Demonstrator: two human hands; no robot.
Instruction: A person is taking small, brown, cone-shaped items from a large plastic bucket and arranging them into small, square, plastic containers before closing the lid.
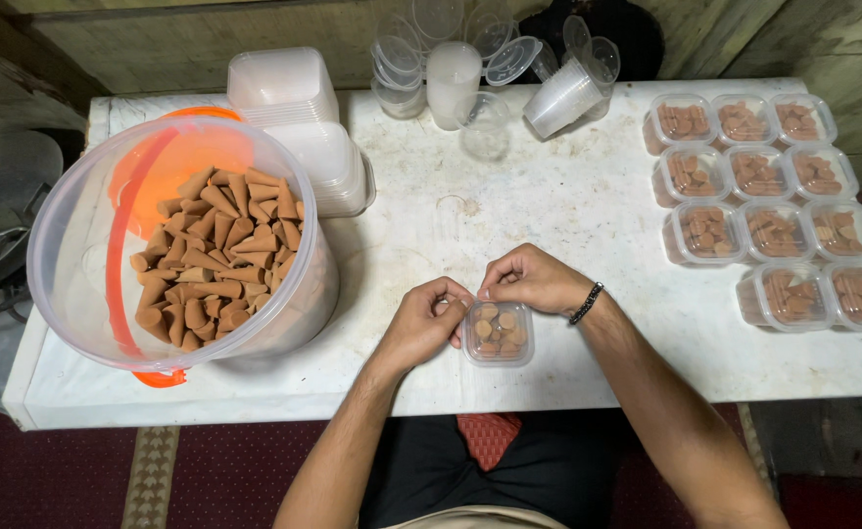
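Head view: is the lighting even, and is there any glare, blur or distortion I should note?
Head view: light is soft and fairly even on the white table, dimmer at the edges; faint sheen on the clear bucket; both the left hand and right hand look sharp; the table's edges bow slightly from the wide lens.

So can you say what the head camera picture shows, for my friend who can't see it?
Two hands, left hand and right hand, press on a small clear tub of brown cones on a white table. A big cone-filled bucket sits left; filled tubs sit right.

White table (568, 206), tubs (764, 186), bucket (78, 245)
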